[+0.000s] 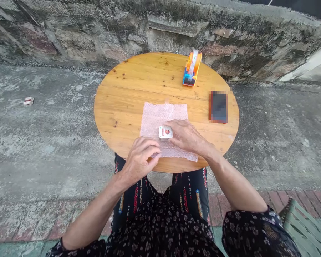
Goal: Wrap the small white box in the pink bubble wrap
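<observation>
A small white box [165,132] with a red and dark print lies on a sheet of pinkish bubble wrap [155,116] near the front of the table. My right hand [186,135] grips the box's right end between thumb and fingers. Close to the sheet's front left corner, my left hand [144,153] has its fingers curled, thumb and fingertips pinching the bubble wrap's near edge.
On the round wooden table [117,107] stands an orange and blue tape dispenser [192,68] at the back right. A pixelated dark, red-edged rectangular object [218,107] lies at the right. Behind runs a stone wall [96,32]; a green slatted chair [305,225] is at lower right.
</observation>
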The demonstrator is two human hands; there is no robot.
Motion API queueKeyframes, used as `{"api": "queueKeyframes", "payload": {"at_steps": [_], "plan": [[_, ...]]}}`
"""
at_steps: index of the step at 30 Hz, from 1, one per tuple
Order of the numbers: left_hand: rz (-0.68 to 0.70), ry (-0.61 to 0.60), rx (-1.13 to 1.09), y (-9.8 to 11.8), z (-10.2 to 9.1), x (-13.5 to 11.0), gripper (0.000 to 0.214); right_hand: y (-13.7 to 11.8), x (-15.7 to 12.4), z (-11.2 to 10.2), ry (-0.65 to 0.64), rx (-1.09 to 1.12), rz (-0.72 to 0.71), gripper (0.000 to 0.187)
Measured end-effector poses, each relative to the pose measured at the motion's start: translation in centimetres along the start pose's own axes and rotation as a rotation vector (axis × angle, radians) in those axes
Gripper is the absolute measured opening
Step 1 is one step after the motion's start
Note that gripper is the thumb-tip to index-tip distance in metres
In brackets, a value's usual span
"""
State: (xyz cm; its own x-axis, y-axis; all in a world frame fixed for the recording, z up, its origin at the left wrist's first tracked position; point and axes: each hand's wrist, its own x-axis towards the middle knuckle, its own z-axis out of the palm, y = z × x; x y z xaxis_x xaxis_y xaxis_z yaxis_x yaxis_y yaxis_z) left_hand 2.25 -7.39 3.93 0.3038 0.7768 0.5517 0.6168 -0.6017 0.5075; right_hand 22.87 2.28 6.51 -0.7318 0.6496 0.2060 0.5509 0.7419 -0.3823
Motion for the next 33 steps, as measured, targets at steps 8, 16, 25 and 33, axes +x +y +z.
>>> {"api": "queueKeyframes", "payload": {"at_steps": [8,16,25,33], "plan": [[-0.009,0.004,-0.015,-0.1,0.1,0.0,0.011,0.1,0.1,-0.3,0.045,0.025,0.015,0.049],[-0.048,0.016,-0.059,0.3,-0.2,0.9,0.009,0.2,-0.2,-0.8,0.072,0.097,0.024,0.044],[-0.262,0.066,-0.158,-0.5,0.0,4.2,0.007,1.4,-3.6,-3.5,0.084,0.585,0.15,0.065],[-0.504,0.037,-0.235,-1.7,0.7,6.1,0.005,2.1,-2.3,-0.2,0.286,0.396,0.295,0.029]]}}
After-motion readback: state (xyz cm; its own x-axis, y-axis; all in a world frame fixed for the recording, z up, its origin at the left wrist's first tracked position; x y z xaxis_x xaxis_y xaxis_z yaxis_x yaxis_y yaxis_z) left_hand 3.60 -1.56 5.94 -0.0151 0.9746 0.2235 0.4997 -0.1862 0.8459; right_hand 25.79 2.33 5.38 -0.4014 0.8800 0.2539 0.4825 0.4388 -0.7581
